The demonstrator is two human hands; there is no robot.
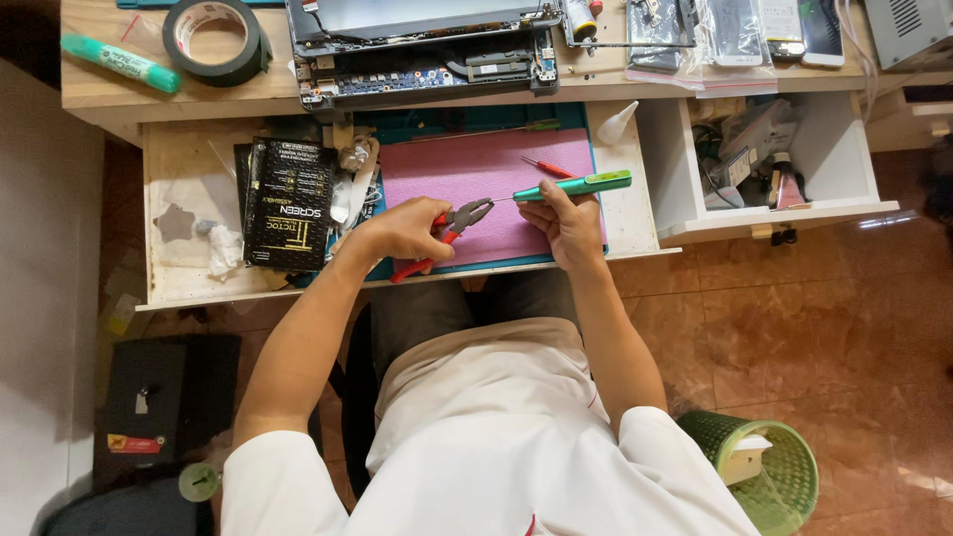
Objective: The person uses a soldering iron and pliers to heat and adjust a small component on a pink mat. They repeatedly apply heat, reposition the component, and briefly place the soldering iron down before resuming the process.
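Observation:
My left hand [405, 230] grips red-handled pliers [449, 230], whose metal jaws point right at the thin metal tip of a green screwdriver [576, 185]. My right hand [568, 224] holds that screwdriver by its handle, level over a pink mat [476, 169]. The jaws and the tip meet above the mat. A small red screwdriver [546, 167] lies on the mat just behind my right hand.
An opened laptop [427, 50] lies on the desk behind the mat. A tape roll [216, 40] and a green marker [119, 62] sit at far left, phones [769, 30] at far right. A black package [290, 203] lies left of the mat. An open drawer [774, 164] stands right; a green bin [764, 471] is on the floor.

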